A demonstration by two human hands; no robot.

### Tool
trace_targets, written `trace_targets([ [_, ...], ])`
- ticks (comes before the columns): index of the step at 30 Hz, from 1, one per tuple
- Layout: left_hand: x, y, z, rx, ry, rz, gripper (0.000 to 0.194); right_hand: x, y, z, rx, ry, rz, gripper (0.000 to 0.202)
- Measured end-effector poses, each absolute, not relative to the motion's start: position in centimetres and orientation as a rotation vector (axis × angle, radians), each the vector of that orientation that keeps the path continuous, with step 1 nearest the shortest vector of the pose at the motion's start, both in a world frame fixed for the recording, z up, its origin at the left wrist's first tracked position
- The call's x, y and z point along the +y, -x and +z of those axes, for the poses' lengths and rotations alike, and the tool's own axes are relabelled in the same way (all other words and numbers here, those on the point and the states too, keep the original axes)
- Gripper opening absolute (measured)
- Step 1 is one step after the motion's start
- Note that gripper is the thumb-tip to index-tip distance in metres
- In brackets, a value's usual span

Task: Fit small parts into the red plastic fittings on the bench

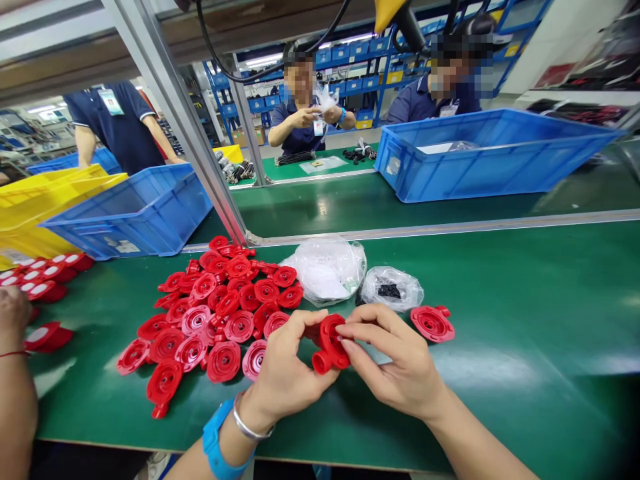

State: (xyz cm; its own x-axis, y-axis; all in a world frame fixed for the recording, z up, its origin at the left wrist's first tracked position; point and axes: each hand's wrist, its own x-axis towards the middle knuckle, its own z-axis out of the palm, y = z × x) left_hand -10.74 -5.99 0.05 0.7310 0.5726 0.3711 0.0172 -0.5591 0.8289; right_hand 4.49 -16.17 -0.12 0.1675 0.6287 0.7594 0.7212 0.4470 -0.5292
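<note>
My left hand grips a red plastic round housing with a short spout above the green table. The fingers of my right hand are pinched together at the housing's open face; a tiny pale bit shows at the fingertips, too small to name. To the left lies a heap of similar red housings, mostly face up. One single red housing rests right of my hands. Behind them sit a clear bag of white pieces and a smaller bag with black parts.
Blue bins and a yellow bin stand at the back left, a large blue bin at the back right. A metal post rises behind the heap. At far left is a co-worker's arm near red parts with white discs.
</note>
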Motion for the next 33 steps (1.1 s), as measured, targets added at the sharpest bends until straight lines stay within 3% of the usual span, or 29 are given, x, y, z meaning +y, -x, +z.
trace_targets([
  [21,-5.8,10.4,-0.1,0.460,-1.949,0.749,0.047,-16.4,-6.5,0.6,-1.512,1.320,-0.047,0.013],
  [25,-5.8,10.2,-0.1,0.490,-1.817,0.717,0.050,-16.5,-10.9,0.5,-1.324,1.887,-0.217,0.015],
  [28,-5.8,10.1,0.1,0.510,-1.756,0.677,0.052,-15.8,-13.4,-0.3,-1.328,2.484,-0.094,0.024],
  [33,-5.9,10.0,0.4,0.563,-1.677,0.584,0.056,-13.6,-14.1,-1.9,-1.294,2.616,0.096,0.023],
])
